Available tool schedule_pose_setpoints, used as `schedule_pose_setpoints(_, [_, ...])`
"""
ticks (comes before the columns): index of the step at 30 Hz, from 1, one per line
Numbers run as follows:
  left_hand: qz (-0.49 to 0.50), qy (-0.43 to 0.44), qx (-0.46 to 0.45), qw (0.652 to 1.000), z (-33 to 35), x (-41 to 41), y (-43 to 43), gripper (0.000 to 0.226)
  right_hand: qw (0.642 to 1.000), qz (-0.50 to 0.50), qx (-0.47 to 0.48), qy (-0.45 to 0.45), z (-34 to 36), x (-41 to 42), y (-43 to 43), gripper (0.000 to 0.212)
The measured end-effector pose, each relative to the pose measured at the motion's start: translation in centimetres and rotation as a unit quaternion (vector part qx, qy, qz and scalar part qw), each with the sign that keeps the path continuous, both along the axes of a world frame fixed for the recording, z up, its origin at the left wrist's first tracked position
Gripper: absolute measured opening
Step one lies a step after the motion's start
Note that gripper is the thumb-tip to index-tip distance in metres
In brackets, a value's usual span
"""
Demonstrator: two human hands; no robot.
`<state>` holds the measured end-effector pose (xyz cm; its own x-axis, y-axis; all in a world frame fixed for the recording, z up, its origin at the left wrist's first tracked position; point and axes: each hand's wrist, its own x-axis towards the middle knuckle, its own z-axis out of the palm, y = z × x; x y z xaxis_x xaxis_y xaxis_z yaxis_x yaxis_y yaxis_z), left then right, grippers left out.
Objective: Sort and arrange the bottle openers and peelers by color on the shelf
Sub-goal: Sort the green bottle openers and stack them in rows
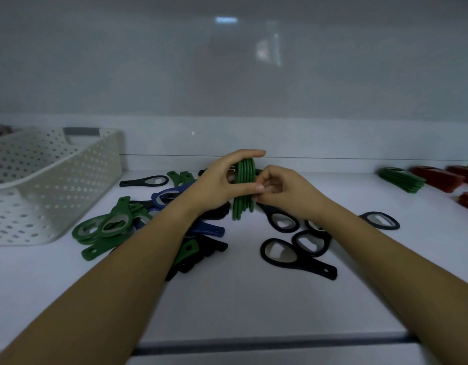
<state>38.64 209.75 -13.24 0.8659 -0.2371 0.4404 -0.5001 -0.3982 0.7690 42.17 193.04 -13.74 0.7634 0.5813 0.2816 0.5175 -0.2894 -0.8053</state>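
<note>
**Green stack in hand, ready to be placed**

Your left grip (pixel 219 180) is curled round a stack of green openers (pixel 243 206), fingers over its top, holding it on edge just above the shelf (pixel 254 306). Your right grip (pixel 283 191) pinches the same stack low on its right side, fingers bent.

You seem to be gathering the greens and squaring them up. Under your left arm lies the unsorted heap, with more loose green openers (pixel 106 225) and blue openers (pixel 169 194). Black openers (pixel 283 252) are scattered under your right arm. Far right, a green pile (pixel 401 179) lies flat just beside the red piles (pixel 438 177). A perforated basket (pixel 56 180) stands at the left.

Next, you would likely carry the stack over to that green pile. Keep both grips tight so the pieces do not fan out. Green ones remain in the heap to collect.
</note>
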Motion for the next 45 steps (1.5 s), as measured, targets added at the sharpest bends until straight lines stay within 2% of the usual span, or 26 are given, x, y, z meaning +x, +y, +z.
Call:
schedule_pose_setpoints(3, [0.025, -0.033, -0.005, 0.999, 0.0, 0.0, 0.0, 0.036, 1.000, 0.004, 0.007, 0.018, -0.1, -0.2, 0.2, 0.015])
schedule_pose_setpoints(8, [0.063, -0.067, -0.152, 0.984, 0.6, -0.2, -0.2, 0.032, 0.994, 0.023, 0.058, 0.092, 0.4, -1.1, 0.4, 0.024])
schedule_pose_setpoints(10, [0.066, -0.071, -0.160, 0.982, 0.7, -0.3, -0.3, 0.031, 0.990, 0.027, 0.082, 0.111, 0.4, -1.4, 0.7, 0.030])
schedule_pose_setpoints(15, [0.059, -0.067, -0.149, 0.985, 0.7, -0.4, -0.6, 0.029, 0.992, -0.003, 0.097, 0.078, 0.0, -1.8, 1.6, 0.038])
schedule_pose_setpoints(18, [0.053, -0.054, -0.175, 0.982, 1.0, -0.6, -0.4, 0.030, 0.988, -0.006, 0.130, 0.088, 0.0, -1.9, 1.8, 0.036])
schedule_pose_setpoints(23, [0.033, -0.023, -0.209, 0.977, 1.0, -0.6, -0.2, 0.033, 0.969, 0.038, 0.178, 0.167, 0.3, -2.1, 1.7, 0.029])
schedule_pose_setpoints(28, [0.023, -0.015, -0.240, 0.970, 1.2, -0.5, -0.5, 0.029, 0.969, 0.003, 0.191, 0.157, 0.1, -2.0, 2.0, 0.032])
schedule_pose_setpoints(39, [-0.010, -0.022, -0.266, 0.964, 3.9, -0.2, -2.5, 0.026, 0.983, -0.061, 0.155, 0.071, 3.5, -2.3, 0.3, 0.042])
schedule_pose_setpoints(41, [-0.029, -0.003, -0.243, 0.970, 4.1, 0.3, -3.8, 0.027, 0.984, -0.086, 0.138, 0.067, 3.7, -2.4, -1.6, 0.044])
schedule_pose_setpoints(45, [-0.059, 0.040, -0.131, 0.989, 4.5, 1.8, -7.9, 0.027, 0.980, -0.152, 0.109, 0.070, 3.7, -2.5, -7.3, 0.047])
